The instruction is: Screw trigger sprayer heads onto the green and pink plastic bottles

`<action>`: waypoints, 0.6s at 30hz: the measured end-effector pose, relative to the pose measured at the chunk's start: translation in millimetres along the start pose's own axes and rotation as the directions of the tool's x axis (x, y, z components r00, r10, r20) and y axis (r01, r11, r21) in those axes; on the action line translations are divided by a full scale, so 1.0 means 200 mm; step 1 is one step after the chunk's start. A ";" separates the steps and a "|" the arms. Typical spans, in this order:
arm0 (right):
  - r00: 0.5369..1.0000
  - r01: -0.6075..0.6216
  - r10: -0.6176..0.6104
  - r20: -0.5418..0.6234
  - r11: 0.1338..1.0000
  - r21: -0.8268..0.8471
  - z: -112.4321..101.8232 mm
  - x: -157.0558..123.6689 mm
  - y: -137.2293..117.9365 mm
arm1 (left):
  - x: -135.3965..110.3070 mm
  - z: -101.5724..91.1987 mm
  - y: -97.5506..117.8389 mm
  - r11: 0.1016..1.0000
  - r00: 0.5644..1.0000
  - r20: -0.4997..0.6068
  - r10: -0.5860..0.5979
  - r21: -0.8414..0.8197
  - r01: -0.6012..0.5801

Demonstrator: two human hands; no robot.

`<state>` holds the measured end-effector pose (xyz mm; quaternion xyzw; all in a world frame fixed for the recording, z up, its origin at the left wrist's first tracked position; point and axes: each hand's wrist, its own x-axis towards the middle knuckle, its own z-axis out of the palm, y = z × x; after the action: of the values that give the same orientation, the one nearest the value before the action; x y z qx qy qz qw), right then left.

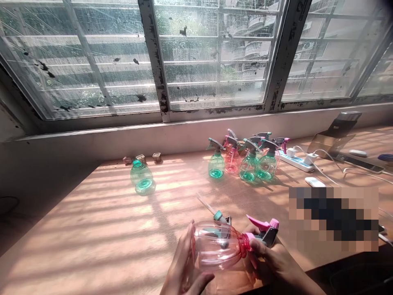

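Observation:
A clear pink spray bottle (217, 248) lies sideways between my hands, its neck to the right. My left hand (182, 262) holds it around the base end, with the thumb below. At the neck, my right hand (273, 256) pinches the pink collar of a trigger spray head (267, 230) with a pink trigger and grey body. The head sits against the bottle's mouth; how tightly it is screwed on I cannot tell. Behind the bottle, a green-collared spray head (218, 216) with a clear tube lies on the table, partly hidden.
An uncapped green bottle (141, 178) stands on the wooden table (101, 229) at the left. Several bottles with spray heads (250, 164) stand at the back. A power strip (296, 160), cables and a white mouse (315, 182) are on the right. Windows (211, 53) rise behind.

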<state>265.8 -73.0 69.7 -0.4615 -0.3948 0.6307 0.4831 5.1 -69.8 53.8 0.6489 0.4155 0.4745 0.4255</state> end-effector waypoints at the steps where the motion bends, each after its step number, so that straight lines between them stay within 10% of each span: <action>1: 1.000 0.002 -0.003 -0.017 1.000 -0.022 -0.01 0.00 0.00 | 0.00 0.01 0.00 1.000 1.000 -0.018 0.004 -0.001 -0.004; 18: 0.990 -0.037 0.029 -0.141 0.998 -0.053 -0.03 0.03 0.05 | 0.00 0.01 0.06 0.989 0.999 -0.031 -0.043 -0.145 0.038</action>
<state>267.8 -69.7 58.5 -0.5244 -0.3693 0.5935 0.4862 9.4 -73.1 65.1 0.5996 0.4004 0.5054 0.4740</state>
